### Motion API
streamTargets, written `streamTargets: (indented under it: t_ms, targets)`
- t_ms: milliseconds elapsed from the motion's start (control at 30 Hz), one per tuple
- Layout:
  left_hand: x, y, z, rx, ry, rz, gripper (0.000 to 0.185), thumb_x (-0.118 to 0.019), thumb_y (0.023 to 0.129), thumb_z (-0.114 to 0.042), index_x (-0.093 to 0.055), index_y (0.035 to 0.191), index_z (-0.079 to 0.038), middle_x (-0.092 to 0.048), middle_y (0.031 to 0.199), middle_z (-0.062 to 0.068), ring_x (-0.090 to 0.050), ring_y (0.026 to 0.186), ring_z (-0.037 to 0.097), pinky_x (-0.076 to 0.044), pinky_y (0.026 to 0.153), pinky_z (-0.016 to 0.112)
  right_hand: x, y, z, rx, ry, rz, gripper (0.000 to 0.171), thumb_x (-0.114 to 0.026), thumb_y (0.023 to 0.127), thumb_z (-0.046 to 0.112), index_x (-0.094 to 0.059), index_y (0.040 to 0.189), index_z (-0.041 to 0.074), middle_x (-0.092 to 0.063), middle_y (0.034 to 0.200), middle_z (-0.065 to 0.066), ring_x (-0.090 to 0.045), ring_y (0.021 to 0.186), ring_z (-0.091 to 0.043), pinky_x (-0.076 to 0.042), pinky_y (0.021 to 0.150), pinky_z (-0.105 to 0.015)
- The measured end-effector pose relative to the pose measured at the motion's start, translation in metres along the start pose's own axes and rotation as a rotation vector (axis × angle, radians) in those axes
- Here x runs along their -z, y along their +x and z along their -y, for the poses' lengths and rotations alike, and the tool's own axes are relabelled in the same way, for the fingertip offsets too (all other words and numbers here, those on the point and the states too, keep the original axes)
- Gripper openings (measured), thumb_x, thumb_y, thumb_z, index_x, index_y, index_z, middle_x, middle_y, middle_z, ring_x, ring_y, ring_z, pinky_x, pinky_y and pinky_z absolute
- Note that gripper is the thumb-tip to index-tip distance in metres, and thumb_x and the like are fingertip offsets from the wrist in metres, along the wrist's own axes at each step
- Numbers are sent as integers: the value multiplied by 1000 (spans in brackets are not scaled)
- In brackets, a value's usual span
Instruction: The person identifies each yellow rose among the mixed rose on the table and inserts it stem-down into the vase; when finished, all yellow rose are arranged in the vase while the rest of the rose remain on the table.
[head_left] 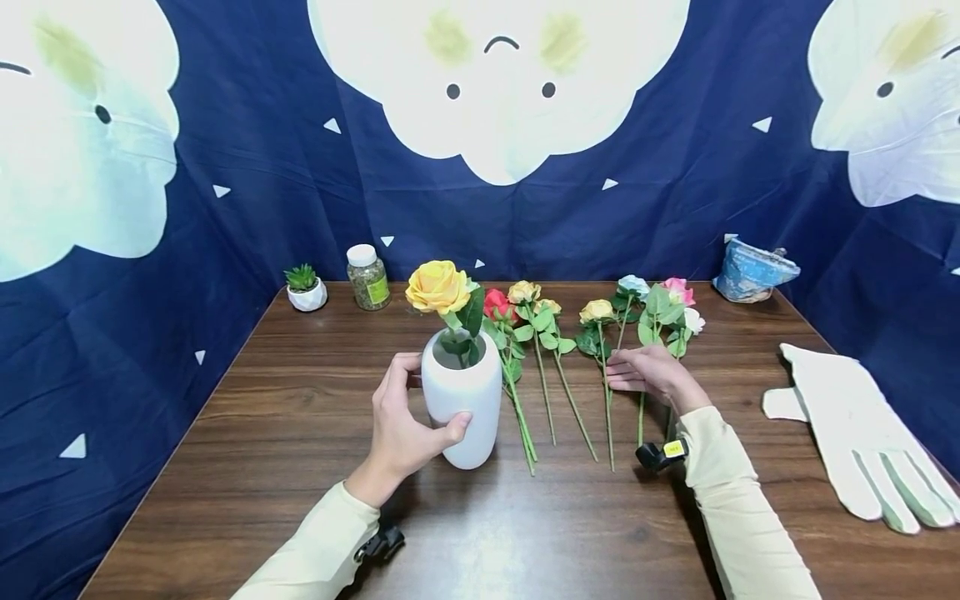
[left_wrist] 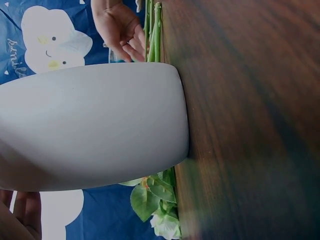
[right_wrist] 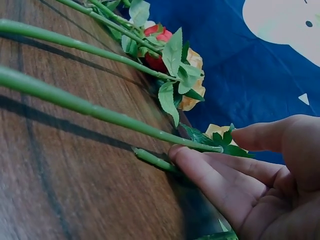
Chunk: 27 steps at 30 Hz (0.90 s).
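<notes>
From the head: holding the white vase point(head_left: 472, 379) upright near the middle of the worktop point(head_left: 562, 542), with the left hand point(head_left: 407, 429) curled round its left side and the thumb across its front. Inside it, a large yellow rose point(head_left: 437, 287), bloom above the rim. To the right, lying on the worktop, a smaller yellow rose point(head_left: 597, 311), bloom toward the far edge, stem point(head_left: 610, 433) running almost straight toward the near edge. Just right of that stem, and much nearer to it than the left, the right hand point(head_left: 652, 373), with fingers almost straight and pointing left, across the stem's long axis and toward the vase.

From the left wrist: mostly vase wall, base down at the worktop, with left-hand fingers only partly in sight; beyond, the right hand's palm, beside green stems point(left_wrist: 157, 35).

From the right wrist: digits parted, not pinching, with the smaller rose's stem running into the gap; impossible to tell whether firmly touched. Close by the fingertips, the end of another stem point(right_wrist: 152, 159).
</notes>
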<state>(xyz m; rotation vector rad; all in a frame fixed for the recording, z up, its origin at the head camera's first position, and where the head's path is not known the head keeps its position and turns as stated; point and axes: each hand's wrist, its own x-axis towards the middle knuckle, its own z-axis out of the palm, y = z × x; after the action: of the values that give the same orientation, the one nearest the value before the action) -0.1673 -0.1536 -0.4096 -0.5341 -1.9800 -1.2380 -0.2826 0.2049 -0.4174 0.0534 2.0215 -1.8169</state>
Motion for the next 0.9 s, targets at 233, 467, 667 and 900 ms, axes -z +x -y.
streamTargets:
  t_ms: [233,467,667,900]
  targets:
    - [0,-6,1,-2,3,3,68,-82,67,-41,-60,117,0,-67,105,9,-60,89,16,-51,73,36,-5,0,-11,0,-24,6,46,-44,105,3,-40,134,-32,-72,85,-7,-70,77,-10,-61,75,-24]
    - [1,-2,1,4,1,-5,70,-82,67,-41,-60,119,0,-68,107,9,-60,91,17,-51,75,34,-8,0,-7,66,-25,-25,40,-54,100,-3,-47,127,-31,-73,82,-6,-70,72,-8,-60,71,-21]
    - [1,-1,0,5,2,-4,70,-82,66,-41,-60,118,0,-67,106,9,-61,89,17,-53,73,38,-9,0,-5,53,-36,-44,35,-59,96,-8,-53,123,-30,-74,82,-5,-70,70,-6,-60,69,-21]
    - [2,0,-1,24,-1,10,71,-82,67,-42,-59,118,1,-67,107,9,-61,91,17,-51,76,30,-10,0,-5,48,-13,-74,38,-59,94,-12,-50,126,-30,-74,81,-4,-70,68,-6,-59,67,-20]
